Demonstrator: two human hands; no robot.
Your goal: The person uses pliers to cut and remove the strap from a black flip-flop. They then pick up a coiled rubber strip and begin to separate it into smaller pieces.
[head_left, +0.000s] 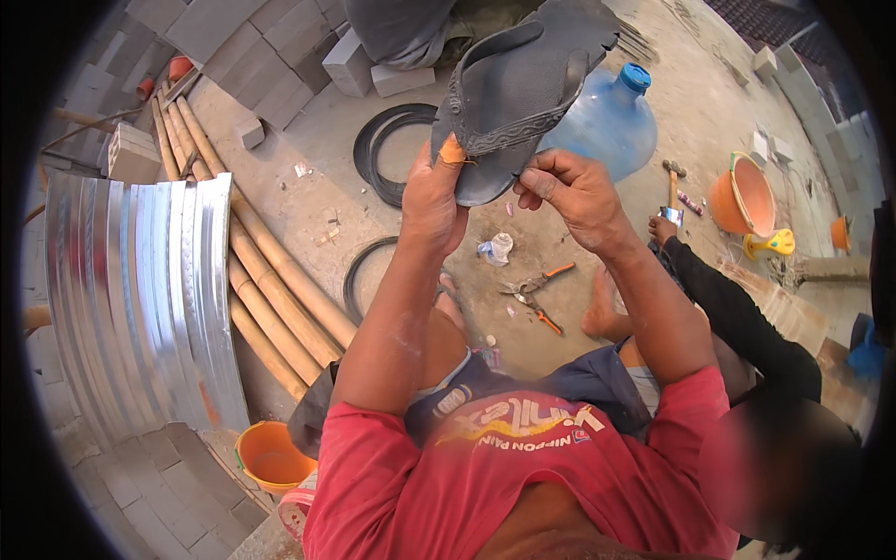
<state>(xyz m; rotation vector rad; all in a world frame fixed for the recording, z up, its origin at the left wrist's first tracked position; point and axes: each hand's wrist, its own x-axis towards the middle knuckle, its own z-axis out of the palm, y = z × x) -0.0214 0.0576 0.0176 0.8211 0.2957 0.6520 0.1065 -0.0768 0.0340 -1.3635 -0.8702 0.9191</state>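
Observation:
A dark grey flip-flop [523, 93] with a patterned strap is held up in front of me, tilted. My left hand [432, 203] is closed on its lower left end, the thumb pressed over it. Something orange [453, 149] covers the left thumb's tip. At the sole's lower right edge, my right hand [571, 193] is closed in a pinch. What its fingertips hold, if anything, is too small to make out. Below, on the ground between my feet, lie cutters [525, 297] with orange handles. A crumpled clear plastic piece [497, 248] lies just above them.
A blue water jug [607, 126] stands beyond my right hand. Black coiled tubing [367, 154], bamboo poles [271, 271] and shiny metal sheet [140, 299] are at left. Another person's hand [663, 229] is near a hammer [673, 182]. Orange buckets [743, 198] stand at right and lower left.

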